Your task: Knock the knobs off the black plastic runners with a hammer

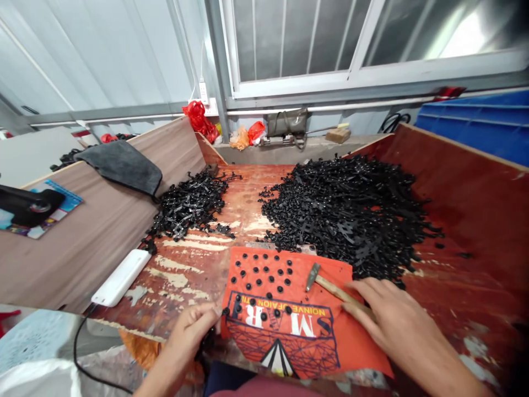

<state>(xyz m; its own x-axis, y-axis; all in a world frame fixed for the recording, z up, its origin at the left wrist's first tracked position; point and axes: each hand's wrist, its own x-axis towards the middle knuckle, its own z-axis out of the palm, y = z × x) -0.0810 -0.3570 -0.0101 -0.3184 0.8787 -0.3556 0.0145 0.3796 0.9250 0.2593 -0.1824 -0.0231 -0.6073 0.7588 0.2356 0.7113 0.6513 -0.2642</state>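
Observation:
An orange printed cloth [297, 353] lies on the table's near edge, with several small round black pieces [256, 269] spread over its left half. My right hand [388, 309] is closed around the wooden handle of a small hammer [326, 284], whose metal head rests over the cloth. At the cloth's left edge, my left hand [194, 325] is closed, thumb against the curled fingers. Something black shows beneath that hand, but I cannot make out what it holds.
A large heap of black parts [351, 204] lies behind the cloth, a smaller heap [192, 201] to the left. A white power bank [121, 277] with a black cable is at the left. Wooden boards [467, 204] flank the table [185, 264]; a blue crate [475, 124] stands behind right.

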